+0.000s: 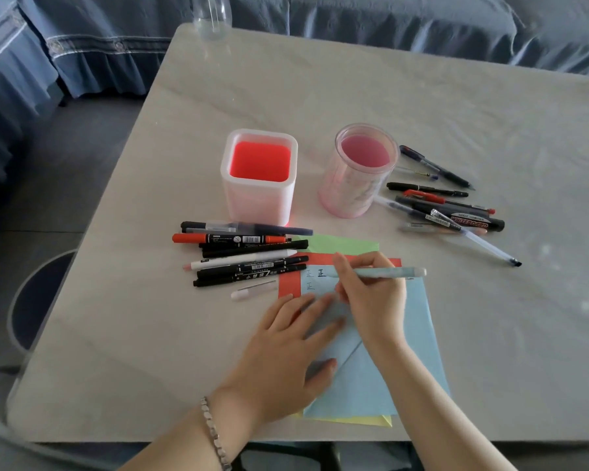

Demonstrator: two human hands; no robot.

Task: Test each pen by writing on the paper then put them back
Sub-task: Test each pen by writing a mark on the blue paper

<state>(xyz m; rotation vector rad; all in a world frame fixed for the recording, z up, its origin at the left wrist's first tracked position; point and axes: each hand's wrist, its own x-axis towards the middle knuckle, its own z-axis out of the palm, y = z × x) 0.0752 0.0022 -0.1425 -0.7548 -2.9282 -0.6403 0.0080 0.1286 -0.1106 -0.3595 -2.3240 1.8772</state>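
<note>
My right hand (371,297) grips a pale blue pen (391,272), its tip down on the blue paper (388,379) beside a few written characters. My left hand (293,348) lies flat on the same sheet, fingers spread. Under the blue sheet lie red paper (288,283), green paper (337,243) and yellow paper (354,420). A pile of several pens and markers (245,256) lies left of the paper. A second pile of pens (446,205) lies at the right. Two holders stand behind, both without pens inside: a white square one (259,180) and a clear round one (359,171).
A loose white pen cap (252,291) lies just left of the red paper. A clear plastic bottle (213,15) stands at the table's far edge. A round stool (34,300) sits by the table's left side. A blue sofa runs behind the table.
</note>
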